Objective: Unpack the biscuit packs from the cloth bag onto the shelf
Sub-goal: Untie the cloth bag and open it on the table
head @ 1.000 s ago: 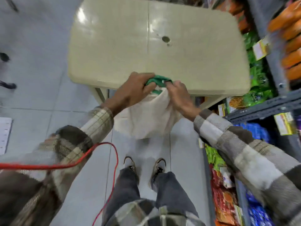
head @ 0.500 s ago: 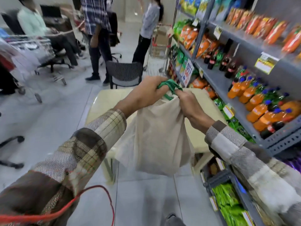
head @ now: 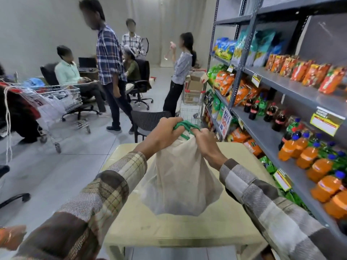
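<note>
Head view: both hands are up at the gathered neck of the cloth bag (head: 180,177), and it hangs over the pale plastic bench (head: 169,229), its bottom right at the benchtop. The left hand (head: 165,134) has its fingers (head: 169,121) curled tight around the green handles (head: 185,126); the right hand (head: 204,141) is clenched on the bunched cloth just beside them. Biscuit packs can't be seen, the bag is closed over. Right of the bag runs the grey shelf (head: 293,89), orange drink bottles (head: 317,166) lined along it.
</note>
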Demonstrator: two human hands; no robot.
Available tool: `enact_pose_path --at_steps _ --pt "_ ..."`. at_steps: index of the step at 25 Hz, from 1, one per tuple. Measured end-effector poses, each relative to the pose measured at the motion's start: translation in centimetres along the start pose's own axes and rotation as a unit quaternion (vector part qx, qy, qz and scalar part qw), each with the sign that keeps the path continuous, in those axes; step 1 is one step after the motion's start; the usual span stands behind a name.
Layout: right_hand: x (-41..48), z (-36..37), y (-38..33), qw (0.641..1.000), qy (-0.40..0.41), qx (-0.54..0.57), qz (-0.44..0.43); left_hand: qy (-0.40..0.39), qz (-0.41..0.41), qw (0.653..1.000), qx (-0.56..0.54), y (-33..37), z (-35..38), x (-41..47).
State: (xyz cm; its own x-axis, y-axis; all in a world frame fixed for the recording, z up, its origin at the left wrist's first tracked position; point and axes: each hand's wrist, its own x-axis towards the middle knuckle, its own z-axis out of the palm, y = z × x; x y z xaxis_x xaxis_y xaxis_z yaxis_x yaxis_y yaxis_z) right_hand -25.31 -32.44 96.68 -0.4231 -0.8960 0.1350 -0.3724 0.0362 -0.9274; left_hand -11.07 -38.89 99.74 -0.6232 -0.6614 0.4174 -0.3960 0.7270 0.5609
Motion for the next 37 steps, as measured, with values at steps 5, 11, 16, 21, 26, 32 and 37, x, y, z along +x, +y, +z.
enact_pose_path --at_steps 5,11,16,21,26,32,37 --pt "4.9 0.5 4.2 0.999 -0.023 -0.01 0.037 -0.018 -0.038 0.999 0.015 -3.5 4.0 3.1" --pt "7.5 2.3 10.1 0.989 -0.067 -0.078 0.104 -0.063 -0.085 0.994 -0.007 -10.0 9.2 3.6" --pt "9.5 4.9 13.7 0.98 -0.109 -0.102 0.135 -0.071 -0.128 0.988 -0.054 -15.2 11.7 3.7" --pt "10.2 6.2 16.1 0.965 -0.19 -0.107 0.147 -0.109 -0.187 0.974 -0.072 -19.9 12.8 2.3" --pt "8.2 6.3 20.6 0.94 -0.275 -0.003 0.203 -0.148 -0.278 0.943 -0.107 -21.9 14.4 -1.5" --pt "6.0 4.9 22.2 0.975 -0.115 0.069 0.175 -0.022 -0.338 0.931 -0.134 -19.8 14.0 -4.8" --pt "5.2 3.5 23.0 0.988 -0.114 0.022 0.105 0.077 -0.417 0.894 -0.141 -18.8 14.0 -5.8"
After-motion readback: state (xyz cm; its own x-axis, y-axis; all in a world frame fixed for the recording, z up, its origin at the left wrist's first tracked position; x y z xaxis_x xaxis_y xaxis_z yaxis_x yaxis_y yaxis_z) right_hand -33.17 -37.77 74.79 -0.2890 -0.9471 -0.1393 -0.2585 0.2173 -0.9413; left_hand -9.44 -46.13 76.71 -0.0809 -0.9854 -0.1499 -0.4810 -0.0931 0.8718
